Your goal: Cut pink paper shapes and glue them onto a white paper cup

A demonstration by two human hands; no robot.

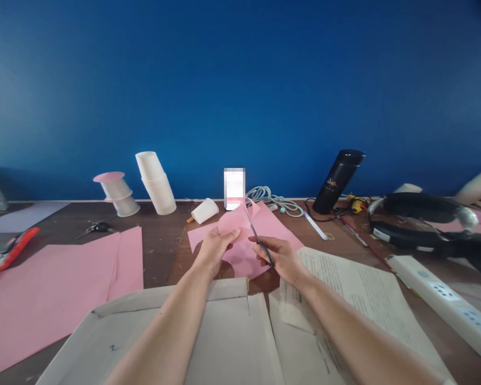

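My left hand [217,247] is closed on a sheet of pink paper [242,251], thumb on top and fingers underneath. The sheet has curved cut edges and hangs just over the table's middle. In my right hand [278,256] is a pair of scissors [262,241] with dark handles. Their blades point away from me and lie across the sheet, near a raised strip of it. Whether the blades are fully closed is hard to see.
More pink sheets [56,289] lie left, beside a red utility knife [20,248]. Paper cups [156,184] stand at the back. A black flask [339,182], power strip [444,299] and headphones [420,219] sit right. A white cardboard box [232,342] and printed pages [356,289] lie in front.
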